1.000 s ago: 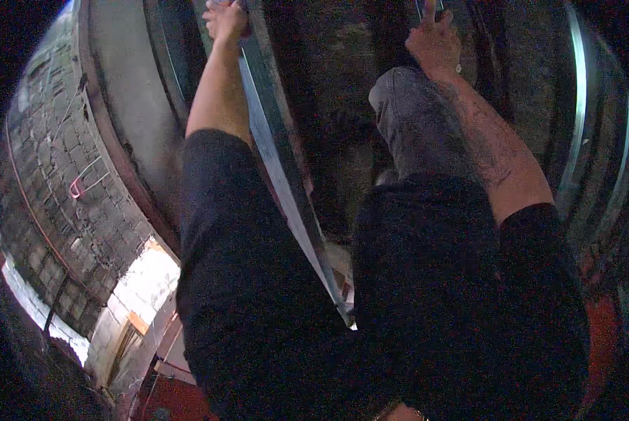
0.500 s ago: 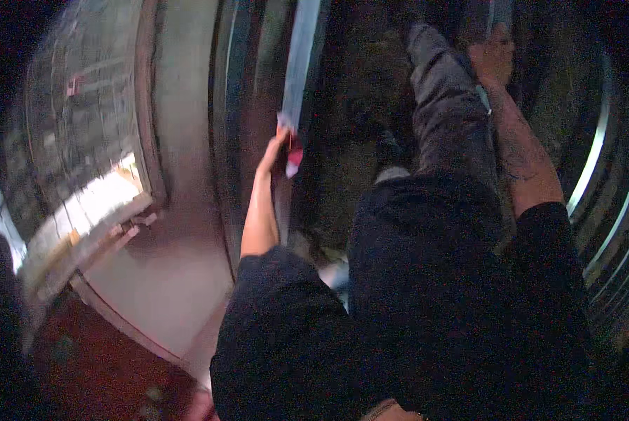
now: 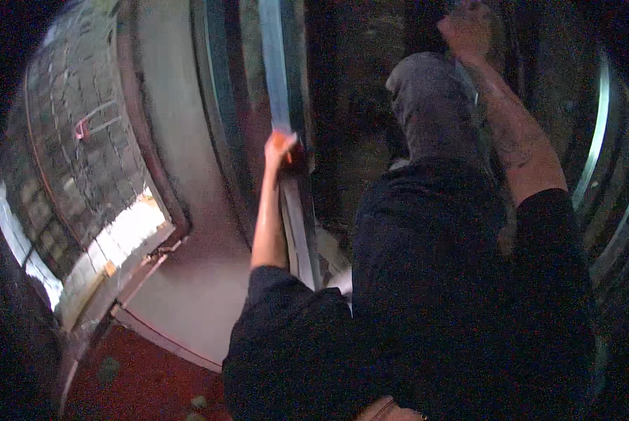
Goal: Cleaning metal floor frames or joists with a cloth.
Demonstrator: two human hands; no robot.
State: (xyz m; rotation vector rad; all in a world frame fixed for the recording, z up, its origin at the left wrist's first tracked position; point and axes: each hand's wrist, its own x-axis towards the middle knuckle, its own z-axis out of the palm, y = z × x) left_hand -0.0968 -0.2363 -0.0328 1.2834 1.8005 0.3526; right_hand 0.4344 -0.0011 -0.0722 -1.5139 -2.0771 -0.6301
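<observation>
Left hand (image 3: 275,149) is gripping an orange item (image 3: 280,136) nearer along the pale strip (image 3: 274,70) than before; right hand (image 3: 470,34) is blurring, grip unclear.

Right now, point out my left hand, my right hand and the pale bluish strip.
Left hand (image 3: 278,148): head view, middle of the hand.
Right hand (image 3: 468,34): head view, middle of the hand.
Pale bluish strip (image 3: 276,67): head view, upper stretch.

Setting: dim, rough interior, workshop-like; exact kind cannot be told. Evidence: worn, block-patterned wall (image 3: 65,133) at left, glaring bright patch (image 3: 133,226) at its lower edge, dull red surface (image 3: 153,375) below, long pale-blue strip (image 3: 273,63) amid dark surroundings.
</observation>
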